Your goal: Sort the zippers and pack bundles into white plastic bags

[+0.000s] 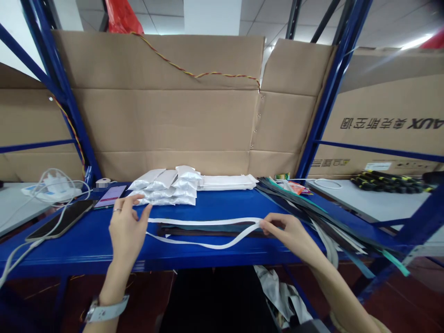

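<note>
A long white strip (pixel 204 222) lies folded into a loop on the blue shelf (pixel 86 245). My left hand (pixel 126 229) pinches its left end between thumb and fingers. My right hand (pixel 286 230) pinches the folded right end, where the strip bends back. The lower half of the strip (pixel 208 244) sags toward the shelf's front edge. A dark flat strip (pixel 208 228) lies under the loop.
Several white packets (pixel 169 185) and a flat white stack (pixel 229 182) sit behind the strip. Dark strips (pixel 312 212) fan out at right. Two phones (pixel 62 219) (pixel 110 195), a cable and a tape roll (pixel 102 182) lie at left. Cardboard (pixel 166 101) walls the back.
</note>
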The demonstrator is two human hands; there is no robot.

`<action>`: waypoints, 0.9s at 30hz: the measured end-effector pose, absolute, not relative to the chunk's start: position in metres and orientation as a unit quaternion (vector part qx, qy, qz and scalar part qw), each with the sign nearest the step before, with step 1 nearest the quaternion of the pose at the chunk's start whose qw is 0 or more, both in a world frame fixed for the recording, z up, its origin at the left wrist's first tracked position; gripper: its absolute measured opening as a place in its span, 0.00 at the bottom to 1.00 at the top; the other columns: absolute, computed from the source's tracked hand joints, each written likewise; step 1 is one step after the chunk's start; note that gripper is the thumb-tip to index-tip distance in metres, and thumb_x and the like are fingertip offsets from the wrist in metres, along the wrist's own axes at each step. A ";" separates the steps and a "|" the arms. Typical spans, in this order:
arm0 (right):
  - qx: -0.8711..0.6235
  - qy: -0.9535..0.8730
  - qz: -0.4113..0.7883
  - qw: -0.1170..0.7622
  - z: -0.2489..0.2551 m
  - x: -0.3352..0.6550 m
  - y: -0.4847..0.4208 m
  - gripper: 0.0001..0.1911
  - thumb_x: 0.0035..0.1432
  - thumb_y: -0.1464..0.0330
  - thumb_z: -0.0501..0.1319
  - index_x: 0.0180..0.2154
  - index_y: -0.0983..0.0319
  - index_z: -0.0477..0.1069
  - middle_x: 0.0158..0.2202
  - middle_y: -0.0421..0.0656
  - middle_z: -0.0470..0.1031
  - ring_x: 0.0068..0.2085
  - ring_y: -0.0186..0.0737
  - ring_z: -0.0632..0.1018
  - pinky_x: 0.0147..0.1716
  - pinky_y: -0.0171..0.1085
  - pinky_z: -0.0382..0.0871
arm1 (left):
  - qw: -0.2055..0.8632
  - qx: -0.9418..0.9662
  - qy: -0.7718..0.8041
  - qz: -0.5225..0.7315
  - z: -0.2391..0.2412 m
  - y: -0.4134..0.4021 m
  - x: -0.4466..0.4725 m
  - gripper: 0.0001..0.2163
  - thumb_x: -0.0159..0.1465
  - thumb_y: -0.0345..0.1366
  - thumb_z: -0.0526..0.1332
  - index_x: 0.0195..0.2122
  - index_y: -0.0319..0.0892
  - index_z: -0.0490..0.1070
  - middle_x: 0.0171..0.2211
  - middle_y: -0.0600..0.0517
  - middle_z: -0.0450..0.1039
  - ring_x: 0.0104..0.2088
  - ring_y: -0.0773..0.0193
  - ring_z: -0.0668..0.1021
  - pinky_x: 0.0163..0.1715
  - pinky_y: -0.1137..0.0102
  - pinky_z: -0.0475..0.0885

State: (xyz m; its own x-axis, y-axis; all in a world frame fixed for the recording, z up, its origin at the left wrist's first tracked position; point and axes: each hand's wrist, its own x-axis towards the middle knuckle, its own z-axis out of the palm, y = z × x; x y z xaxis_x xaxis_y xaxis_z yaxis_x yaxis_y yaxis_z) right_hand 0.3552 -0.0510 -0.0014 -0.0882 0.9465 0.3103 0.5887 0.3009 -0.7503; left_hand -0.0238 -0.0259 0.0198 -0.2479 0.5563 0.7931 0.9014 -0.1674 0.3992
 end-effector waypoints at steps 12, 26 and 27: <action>-0.365 -0.662 0.435 0.490 -0.009 0.288 -0.072 0.22 0.64 0.58 0.54 0.23 0.64 0.69 0.25 0.42 0.71 0.32 0.37 0.71 0.38 0.36 0.62 | -0.171 -0.816 -0.443 -0.329 0.001 -0.074 0.098 0.10 0.67 0.39 0.54 0.31 0.44 0.71 0.32 0.54 0.71 0.32 0.66 0.73 0.32 0.72 0.63; -0.336 -0.602 0.510 0.514 -0.022 0.276 -0.074 0.17 0.59 0.63 0.61 0.27 0.61 0.55 0.25 0.36 0.63 0.29 0.32 0.67 0.32 0.34 0.60 | 0.028 -0.882 -0.399 -0.248 -0.013 -0.076 0.105 0.10 0.70 0.33 0.48 0.36 0.42 0.67 0.36 0.52 0.70 0.35 0.63 0.73 0.29 0.70 0.62; -0.336 -0.599 0.512 0.516 -0.023 0.276 -0.073 0.16 0.59 0.63 0.61 0.28 0.61 0.55 0.26 0.35 0.62 0.28 0.31 0.67 0.31 0.34 0.60 | 0.052 -0.885 -0.396 -0.238 -0.014 -0.076 0.104 0.10 0.70 0.33 0.48 0.36 0.42 0.67 0.35 0.52 0.70 0.35 0.63 0.73 0.27 0.70 0.61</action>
State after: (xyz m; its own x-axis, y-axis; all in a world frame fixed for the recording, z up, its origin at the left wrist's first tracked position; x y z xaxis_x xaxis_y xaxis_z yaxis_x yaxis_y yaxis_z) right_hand 0.2757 -0.0731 -0.0232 -0.2411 0.9309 0.2746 -0.1257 0.2506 -0.9599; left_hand 0.1037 -0.0756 -0.0136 0.5727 0.6769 0.4623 0.7262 -0.6806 0.0970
